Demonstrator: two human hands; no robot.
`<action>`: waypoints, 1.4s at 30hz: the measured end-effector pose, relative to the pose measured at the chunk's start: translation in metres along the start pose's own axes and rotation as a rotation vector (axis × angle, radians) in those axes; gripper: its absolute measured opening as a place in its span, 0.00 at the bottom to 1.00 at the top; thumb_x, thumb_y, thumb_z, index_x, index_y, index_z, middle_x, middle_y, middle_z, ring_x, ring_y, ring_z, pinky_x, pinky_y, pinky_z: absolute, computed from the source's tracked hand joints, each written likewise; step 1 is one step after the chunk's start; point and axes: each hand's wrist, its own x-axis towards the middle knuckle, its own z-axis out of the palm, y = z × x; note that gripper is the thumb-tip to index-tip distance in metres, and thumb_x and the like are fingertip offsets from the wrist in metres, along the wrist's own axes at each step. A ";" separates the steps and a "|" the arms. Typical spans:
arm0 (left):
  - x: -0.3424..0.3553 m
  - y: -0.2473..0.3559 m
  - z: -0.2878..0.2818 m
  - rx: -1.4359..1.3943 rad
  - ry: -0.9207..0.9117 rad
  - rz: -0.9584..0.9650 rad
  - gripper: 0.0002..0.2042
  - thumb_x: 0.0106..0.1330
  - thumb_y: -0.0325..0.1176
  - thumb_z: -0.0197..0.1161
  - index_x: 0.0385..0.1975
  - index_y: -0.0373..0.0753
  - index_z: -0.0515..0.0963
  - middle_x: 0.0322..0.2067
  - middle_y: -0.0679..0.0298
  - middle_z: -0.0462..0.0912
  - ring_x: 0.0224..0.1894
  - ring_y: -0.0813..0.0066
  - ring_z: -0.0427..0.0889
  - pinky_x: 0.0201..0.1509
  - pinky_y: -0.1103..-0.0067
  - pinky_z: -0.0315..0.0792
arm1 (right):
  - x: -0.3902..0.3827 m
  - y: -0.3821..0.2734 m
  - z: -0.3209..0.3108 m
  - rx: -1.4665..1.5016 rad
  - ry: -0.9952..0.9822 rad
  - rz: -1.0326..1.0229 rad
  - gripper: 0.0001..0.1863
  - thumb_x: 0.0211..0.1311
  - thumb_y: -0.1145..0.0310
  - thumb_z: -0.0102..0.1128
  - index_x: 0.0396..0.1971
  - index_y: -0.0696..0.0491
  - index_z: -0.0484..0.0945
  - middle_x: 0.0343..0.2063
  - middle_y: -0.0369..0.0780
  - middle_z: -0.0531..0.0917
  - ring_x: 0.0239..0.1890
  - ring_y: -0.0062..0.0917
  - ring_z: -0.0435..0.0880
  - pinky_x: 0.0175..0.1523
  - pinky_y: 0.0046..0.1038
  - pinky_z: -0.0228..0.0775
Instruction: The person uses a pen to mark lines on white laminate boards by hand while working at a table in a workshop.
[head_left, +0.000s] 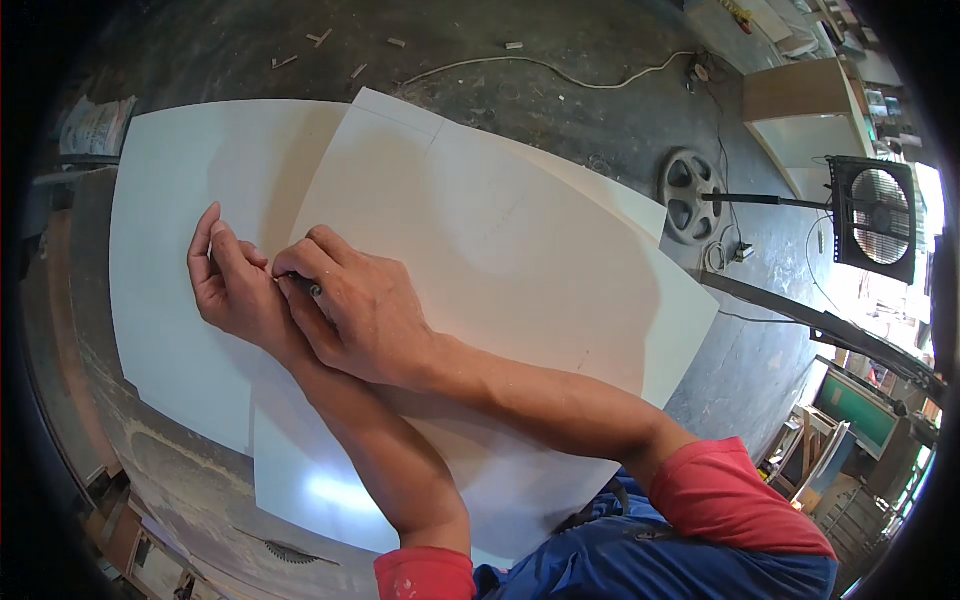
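Observation:
Over large pale sheets my forearms are crossed close together. My right hand [365, 305] is closed around a slim dark pen-like tool [312, 288], whose rounded end shows between the fingers. Its other end is hidden by my hands, so what it touches cannot be made out. Just left of it, my left hand [232, 280] is turned partly palm up, fingers loosely bent and apart, with nothing visible in them. Beneath both hands, a white sheet [520, 270] with a thin line near its far corner overlaps another white sheet [165, 240] on the left.
A supporting surface [190, 440] shows along the near left edge, with a toothed saw blade [290, 552] below. Beyond the sheets, a cable [560, 72] and small offcuts [397, 43] lie on the dark floor. A fan [880, 217] on a round base [690, 195] stands right.

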 end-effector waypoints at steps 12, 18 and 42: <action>-0.002 0.000 0.000 -0.053 -0.075 0.053 0.07 0.69 0.27 0.60 0.41 0.37 0.84 0.16 0.76 0.65 0.20 0.90 0.60 0.24 0.88 0.56 | -0.001 0.001 -0.001 0.020 0.041 -0.024 0.06 0.63 0.73 0.60 0.39 0.53 0.75 0.33 0.42 0.79 0.28 0.37 0.82 0.31 0.34 0.74; 0.000 0.002 0.002 -0.056 -0.091 0.040 0.07 0.68 0.25 0.59 0.40 0.35 0.84 0.17 0.75 0.66 0.21 0.90 0.61 0.24 0.88 0.57 | 0.002 0.001 -0.002 0.006 0.037 -0.023 0.06 0.64 0.72 0.59 0.39 0.54 0.75 0.33 0.43 0.80 0.30 0.38 0.83 0.33 0.35 0.75; 0.000 -0.001 0.002 -0.012 -0.132 0.099 0.08 0.68 0.26 0.59 0.40 0.33 0.84 0.17 0.74 0.67 0.21 0.89 0.62 0.26 0.86 0.58 | -0.018 0.031 -0.159 0.123 0.458 0.241 0.02 0.63 0.78 0.53 0.32 0.58 0.75 0.24 0.33 0.76 0.25 0.10 0.69 0.29 0.17 0.61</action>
